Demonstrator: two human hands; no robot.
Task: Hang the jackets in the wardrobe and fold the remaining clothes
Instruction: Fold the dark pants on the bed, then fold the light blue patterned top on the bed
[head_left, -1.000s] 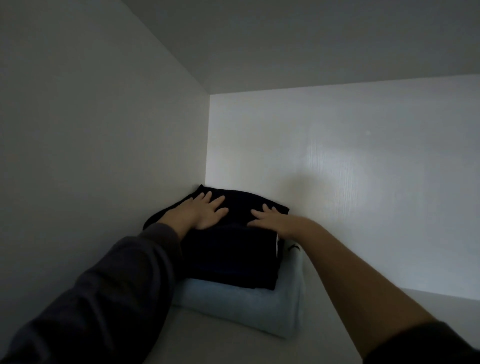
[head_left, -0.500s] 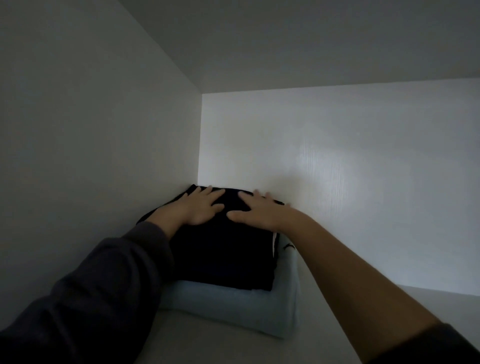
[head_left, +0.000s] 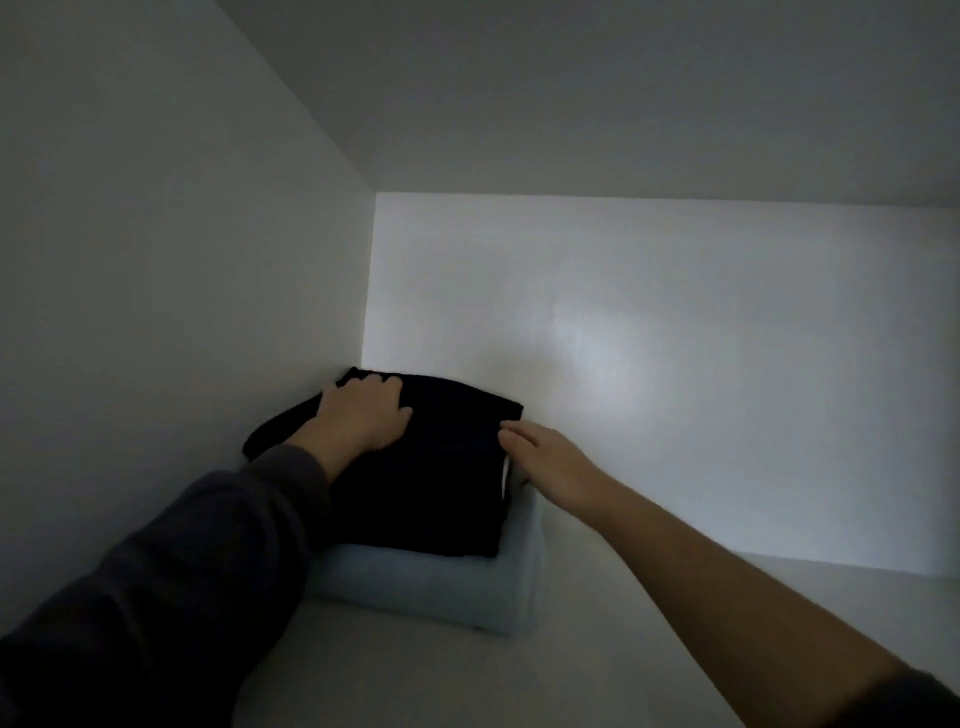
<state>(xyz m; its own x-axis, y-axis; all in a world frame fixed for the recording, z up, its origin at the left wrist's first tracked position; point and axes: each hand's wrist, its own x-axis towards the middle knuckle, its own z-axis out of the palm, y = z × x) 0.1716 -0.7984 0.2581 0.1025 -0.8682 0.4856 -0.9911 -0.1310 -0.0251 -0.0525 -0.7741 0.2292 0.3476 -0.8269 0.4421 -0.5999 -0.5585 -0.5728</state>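
Note:
A folded black garment (head_left: 431, 493) lies on top of a folded light blue garment (head_left: 441, 587) in the back left corner of a white wardrobe shelf (head_left: 467, 675). My left hand (head_left: 363, 415) rests palm down on the far left part of the black garment, its fingertips bent over the back edge. My right hand (head_left: 550, 457) lies at the stack's right edge with fingers straight, touching the side of the black garment.
The wardrobe's left wall (head_left: 156, 312) stands close beside the stack and the back wall (head_left: 675, 389) right behind it. The shelf runs on to the right of the stack. The light is dim.
My right hand slid from the top of the black garment to its right edge. My left hand moved further back along the top. The view shifted slightly.

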